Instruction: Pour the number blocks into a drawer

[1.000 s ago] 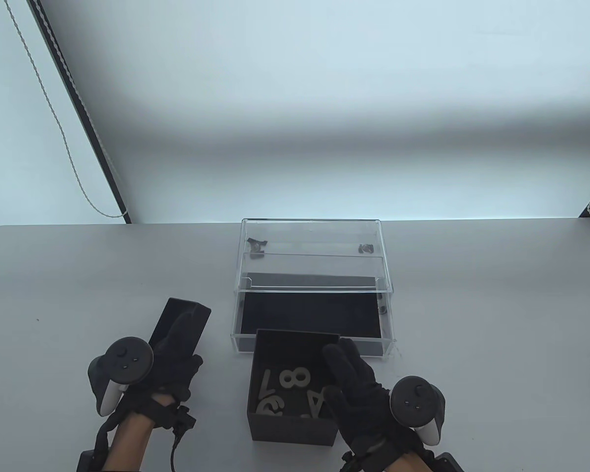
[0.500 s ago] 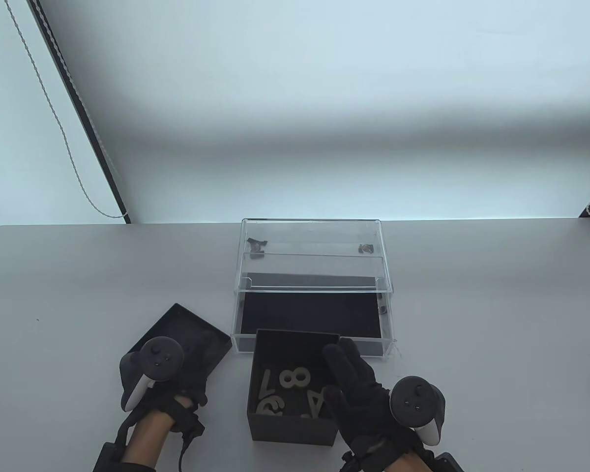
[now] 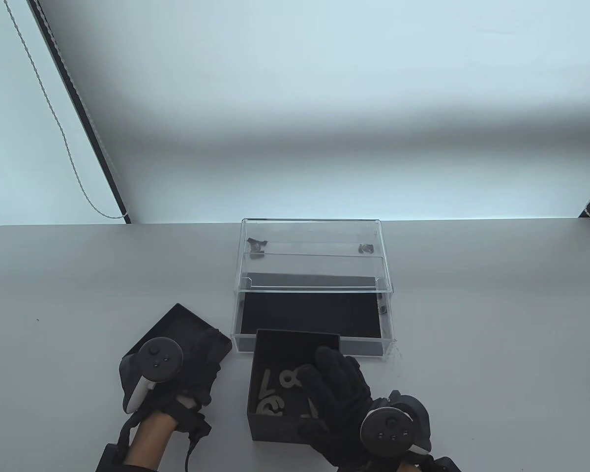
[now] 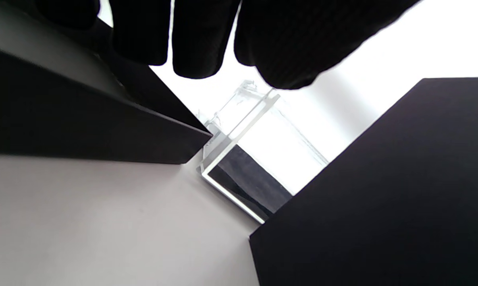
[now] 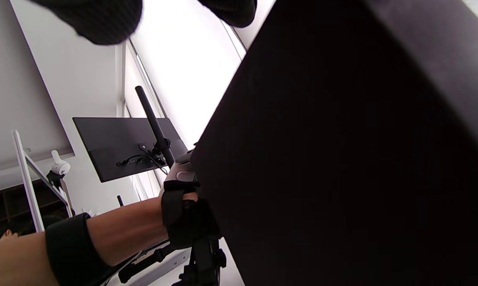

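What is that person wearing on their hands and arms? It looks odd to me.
Both the left hand and the right hand wear black knit gloves. A rounded dark tracker with small buttons and a white grip is strapped to the back of each hand. The forearms are bare, with black wrist straps and a thin black cable.

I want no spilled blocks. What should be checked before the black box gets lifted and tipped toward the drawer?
1. Drawer pulled out of the clear case: ok.
2. Lid off the black box, lying flat under the left hand: ok.
3. Number blocks inside the box: ok.
4. Right hand gripping the box firmly: cannot tell; its fingers reach over the right rim.
5. Box close to the drawer front: ok.
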A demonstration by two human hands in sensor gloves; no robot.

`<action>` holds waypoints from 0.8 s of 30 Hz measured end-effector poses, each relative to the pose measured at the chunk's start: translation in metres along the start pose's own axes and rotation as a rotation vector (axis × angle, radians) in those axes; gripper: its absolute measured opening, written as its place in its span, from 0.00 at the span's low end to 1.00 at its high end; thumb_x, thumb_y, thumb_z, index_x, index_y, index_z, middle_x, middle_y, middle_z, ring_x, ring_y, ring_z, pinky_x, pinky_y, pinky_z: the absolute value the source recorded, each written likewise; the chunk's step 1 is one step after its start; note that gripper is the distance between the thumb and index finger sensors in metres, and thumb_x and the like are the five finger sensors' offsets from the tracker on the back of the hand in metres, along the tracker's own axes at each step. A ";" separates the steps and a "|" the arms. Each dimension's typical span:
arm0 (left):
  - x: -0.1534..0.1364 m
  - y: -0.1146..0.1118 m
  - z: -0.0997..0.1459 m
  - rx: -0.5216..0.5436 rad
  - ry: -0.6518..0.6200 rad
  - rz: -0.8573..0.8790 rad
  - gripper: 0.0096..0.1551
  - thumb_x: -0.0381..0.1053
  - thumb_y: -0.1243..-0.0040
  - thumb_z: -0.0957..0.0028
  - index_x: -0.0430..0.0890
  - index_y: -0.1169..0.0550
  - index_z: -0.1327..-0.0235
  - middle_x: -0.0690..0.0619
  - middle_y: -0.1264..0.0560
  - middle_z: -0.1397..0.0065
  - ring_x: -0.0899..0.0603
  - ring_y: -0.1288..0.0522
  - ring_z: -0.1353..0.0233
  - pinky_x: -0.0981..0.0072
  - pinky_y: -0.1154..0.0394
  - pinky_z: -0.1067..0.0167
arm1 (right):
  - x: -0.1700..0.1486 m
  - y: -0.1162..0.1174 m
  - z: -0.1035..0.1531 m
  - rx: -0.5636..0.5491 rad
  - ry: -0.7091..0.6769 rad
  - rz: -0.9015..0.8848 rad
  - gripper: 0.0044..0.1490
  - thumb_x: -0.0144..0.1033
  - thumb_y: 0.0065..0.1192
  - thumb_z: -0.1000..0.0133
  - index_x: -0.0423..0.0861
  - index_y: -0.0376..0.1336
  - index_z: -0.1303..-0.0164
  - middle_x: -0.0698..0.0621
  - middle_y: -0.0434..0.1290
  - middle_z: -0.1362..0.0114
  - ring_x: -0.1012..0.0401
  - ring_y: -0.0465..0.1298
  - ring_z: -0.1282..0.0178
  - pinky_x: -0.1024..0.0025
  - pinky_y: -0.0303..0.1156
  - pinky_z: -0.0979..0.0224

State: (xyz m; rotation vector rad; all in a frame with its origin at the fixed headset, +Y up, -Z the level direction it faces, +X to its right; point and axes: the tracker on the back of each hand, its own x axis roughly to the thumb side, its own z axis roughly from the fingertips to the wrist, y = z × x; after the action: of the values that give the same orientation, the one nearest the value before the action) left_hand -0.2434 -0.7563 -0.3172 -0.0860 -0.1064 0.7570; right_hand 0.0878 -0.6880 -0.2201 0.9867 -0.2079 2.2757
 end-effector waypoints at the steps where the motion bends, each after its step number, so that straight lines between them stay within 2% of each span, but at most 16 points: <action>1: 0.000 -0.001 0.000 -0.002 -0.001 0.008 0.39 0.55 0.40 0.50 0.54 0.39 0.24 0.42 0.36 0.17 0.30 0.39 0.20 0.26 0.45 0.28 | 0.003 0.004 -0.001 0.029 -0.017 0.029 0.55 0.68 0.53 0.51 0.47 0.45 0.22 0.35 0.38 0.18 0.32 0.42 0.21 0.28 0.36 0.25; 5: 0.002 -0.003 0.000 -0.005 -0.004 0.011 0.40 0.56 0.41 0.50 0.54 0.39 0.24 0.42 0.36 0.17 0.30 0.39 0.20 0.26 0.46 0.28 | 0.010 0.019 -0.003 0.139 -0.054 0.179 0.57 0.69 0.55 0.53 0.48 0.44 0.22 0.37 0.38 0.17 0.35 0.42 0.19 0.30 0.34 0.24; 7: 0.003 -0.005 0.000 -0.009 -0.002 0.019 0.40 0.57 0.41 0.50 0.54 0.39 0.24 0.42 0.36 0.17 0.30 0.39 0.20 0.26 0.46 0.28 | 0.011 0.023 -0.004 0.180 -0.047 0.257 0.57 0.70 0.57 0.53 0.48 0.47 0.22 0.38 0.42 0.16 0.36 0.45 0.18 0.32 0.35 0.23; 12: 0.003 -0.007 0.001 -0.018 0.003 0.042 0.39 0.57 0.41 0.49 0.53 0.38 0.24 0.41 0.36 0.17 0.30 0.39 0.20 0.26 0.46 0.28 | 0.015 0.025 -0.006 0.216 -0.056 0.407 0.55 0.69 0.58 0.53 0.49 0.48 0.23 0.40 0.47 0.16 0.38 0.54 0.19 0.35 0.42 0.21; 15: 0.002 -0.009 0.001 -0.025 0.011 0.068 0.39 0.57 0.42 0.49 0.52 0.38 0.24 0.41 0.36 0.17 0.29 0.40 0.20 0.26 0.46 0.29 | 0.016 0.026 -0.008 0.221 -0.052 0.446 0.54 0.67 0.61 0.53 0.50 0.49 0.24 0.41 0.56 0.18 0.40 0.64 0.23 0.39 0.47 0.21; 18: 0.003 -0.010 0.001 -0.027 0.013 0.076 0.39 0.58 0.42 0.49 0.52 0.38 0.24 0.41 0.36 0.17 0.29 0.40 0.20 0.26 0.46 0.29 | 0.017 0.027 -0.009 0.227 -0.048 0.481 0.52 0.65 0.63 0.53 0.49 0.50 0.25 0.42 0.60 0.20 0.42 0.69 0.26 0.41 0.52 0.21; 24: 0.003 -0.011 0.002 -0.036 0.020 0.091 0.39 0.58 0.43 0.49 0.51 0.38 0.24 0.41 0.36 0.17 0.29 0.39 0.21 0.26 0.46 0.29 | 0.018 0.027 -0.013 0.218 -0.043 0.503 0.45 0.56 0.67 0.53 0.47 0.56 0.30 0.43 0.73 0.30 0.46 0.80 0.40 0.48 0.64 0.26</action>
State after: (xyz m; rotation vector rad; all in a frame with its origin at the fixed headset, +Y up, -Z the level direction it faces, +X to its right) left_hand -0.2336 -0.7620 -0.3135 -0.1335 -0.0971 0.8454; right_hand 0.0542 -0.6951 -0.2144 1.2004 -0.2518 2.7804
